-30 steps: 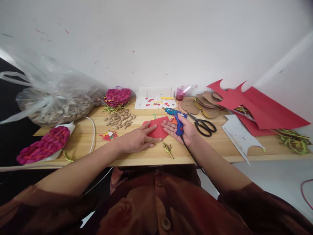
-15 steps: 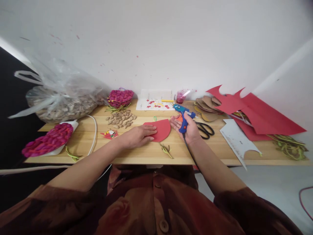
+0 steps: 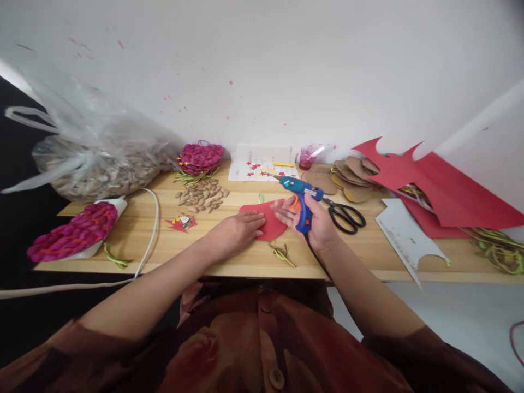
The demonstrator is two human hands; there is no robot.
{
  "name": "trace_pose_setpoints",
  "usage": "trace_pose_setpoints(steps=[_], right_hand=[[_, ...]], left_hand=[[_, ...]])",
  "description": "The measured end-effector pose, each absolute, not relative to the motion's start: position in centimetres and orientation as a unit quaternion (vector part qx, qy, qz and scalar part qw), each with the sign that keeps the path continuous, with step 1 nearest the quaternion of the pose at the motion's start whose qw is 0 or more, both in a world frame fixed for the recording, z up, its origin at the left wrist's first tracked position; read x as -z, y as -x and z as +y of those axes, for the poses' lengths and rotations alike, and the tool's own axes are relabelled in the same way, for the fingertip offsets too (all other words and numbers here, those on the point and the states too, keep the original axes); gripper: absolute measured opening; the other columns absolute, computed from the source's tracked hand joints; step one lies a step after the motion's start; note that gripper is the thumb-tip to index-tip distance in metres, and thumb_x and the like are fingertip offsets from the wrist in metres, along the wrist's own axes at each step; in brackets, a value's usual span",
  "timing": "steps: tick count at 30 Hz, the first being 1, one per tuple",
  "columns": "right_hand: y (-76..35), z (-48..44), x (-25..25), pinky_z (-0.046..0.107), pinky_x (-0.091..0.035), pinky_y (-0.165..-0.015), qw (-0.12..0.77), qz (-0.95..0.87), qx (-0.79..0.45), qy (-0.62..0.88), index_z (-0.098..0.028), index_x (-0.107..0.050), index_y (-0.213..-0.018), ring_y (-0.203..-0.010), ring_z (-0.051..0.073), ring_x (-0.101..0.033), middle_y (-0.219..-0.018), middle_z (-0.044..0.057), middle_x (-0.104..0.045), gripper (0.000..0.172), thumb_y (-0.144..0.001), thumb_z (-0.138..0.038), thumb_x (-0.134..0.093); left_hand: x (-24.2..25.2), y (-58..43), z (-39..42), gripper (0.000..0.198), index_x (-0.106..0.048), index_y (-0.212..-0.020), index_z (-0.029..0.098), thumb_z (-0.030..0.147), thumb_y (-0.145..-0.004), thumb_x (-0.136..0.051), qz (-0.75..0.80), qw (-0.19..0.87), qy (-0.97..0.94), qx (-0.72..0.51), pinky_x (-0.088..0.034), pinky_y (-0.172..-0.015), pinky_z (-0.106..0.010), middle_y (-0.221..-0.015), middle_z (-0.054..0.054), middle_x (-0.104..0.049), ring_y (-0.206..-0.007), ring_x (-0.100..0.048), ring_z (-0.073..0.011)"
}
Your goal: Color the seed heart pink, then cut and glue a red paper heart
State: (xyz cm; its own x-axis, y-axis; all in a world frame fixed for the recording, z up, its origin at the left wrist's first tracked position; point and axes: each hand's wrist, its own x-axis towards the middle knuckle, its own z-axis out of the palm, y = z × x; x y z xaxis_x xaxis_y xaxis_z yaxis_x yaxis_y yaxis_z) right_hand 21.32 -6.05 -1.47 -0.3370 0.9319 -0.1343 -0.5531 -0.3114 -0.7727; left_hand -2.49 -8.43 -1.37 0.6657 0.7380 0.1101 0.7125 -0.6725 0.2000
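Note:
My left hand [image 3: 237, 233] lies flat, fingers stretched out, on the left part of a rounded piece of red paper [image 3: 271, 221] on the table. A small green loop [image 3: 261, 198] sticks out at the paper's far edge. In my right hand [image 3: 317, 222] is a blue glue gun [image 3: 303, 210] with an orange trigger, its nozzle pointing up and left above the table. The right fingers reach over the paper's right side. A small bundle of green-brown strands [image 3: 283, 254] lies just in front of the paper.
Black scissors [image 3: 346, 217] lie right of the glue gun, near brown cardboard pieces [image 3: 354, 177]. Pistachio shells [image 3: 203, 195] are heaped at left, before a pink decorated piece [image 3: 201, 158]. A plastic bag [image 3: 106, 169], a white cord [image 3: 156, 218] and red paper sheets [image 3: 462, 191] flank the table [image 3: 229, 262].
My right hand has brought the glue gun slightly left, and its fingers now overlap the red paper's right side. The left hand still rests on the paper. The view has shifted a little.

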Motion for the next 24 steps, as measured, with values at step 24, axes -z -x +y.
trace_pose_setpoints(steps=[24], right_hand=[[-21.3, -6.0, 1.0, 0.054, -0.046, -0.114, 0.443, -0.25, -0.796, 0.329, -0.021, -0.069, -0.083, -0.117, 0.028, -0.072, -0.101, 0.013, -0.08, 0.044, -0.102, -0.051, -0.043]], left_hand=[[1.9, 2.5, -7.9, 0.06, -0.046, -0.155, 0.006, 0.038, -0.104, -0.046, 0.433, 0.058, -0.894, -0.093, -0.037, -0.123, -0.05, -0.161, -0.022, -0.046, -0.151, -0.04, -0.0336]])
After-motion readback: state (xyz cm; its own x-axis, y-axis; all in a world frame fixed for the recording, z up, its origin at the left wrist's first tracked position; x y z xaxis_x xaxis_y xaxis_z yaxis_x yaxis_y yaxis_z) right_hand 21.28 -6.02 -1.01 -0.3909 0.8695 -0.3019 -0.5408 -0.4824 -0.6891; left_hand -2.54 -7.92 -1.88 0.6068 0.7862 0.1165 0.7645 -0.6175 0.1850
